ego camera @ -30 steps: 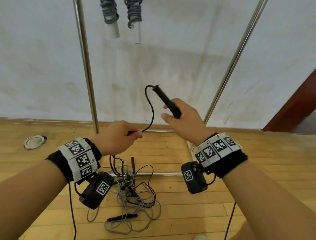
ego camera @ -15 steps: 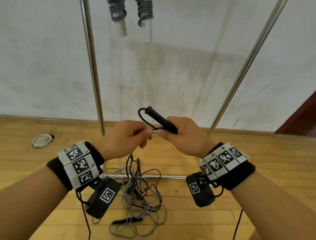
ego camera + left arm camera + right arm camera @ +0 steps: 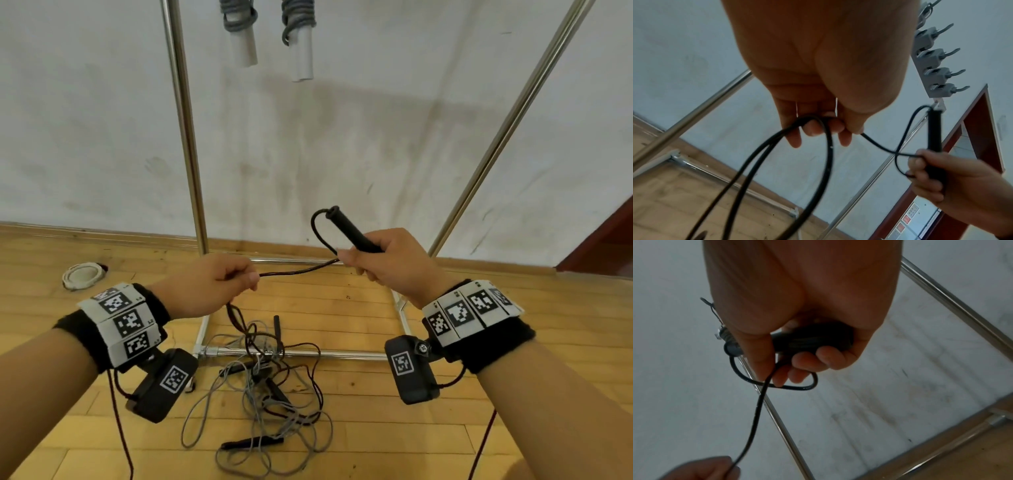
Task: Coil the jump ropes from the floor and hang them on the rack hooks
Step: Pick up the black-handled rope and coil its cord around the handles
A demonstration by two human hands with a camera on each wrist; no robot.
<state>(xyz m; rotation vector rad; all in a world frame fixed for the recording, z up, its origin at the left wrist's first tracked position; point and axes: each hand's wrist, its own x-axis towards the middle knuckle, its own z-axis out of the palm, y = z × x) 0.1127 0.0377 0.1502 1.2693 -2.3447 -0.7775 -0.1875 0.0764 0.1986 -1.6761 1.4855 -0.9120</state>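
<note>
Rack hooks are only showing up in your left wrist view (the head view is cropping them off, so just the two hanging grey ropes are peeking in). Your right hand is gripping the black handle, your left hand is pinching its black cord, stretched between them. Tangled ropes are lying on the wooden floor around the rack's base bar, white wall behind.
</note>
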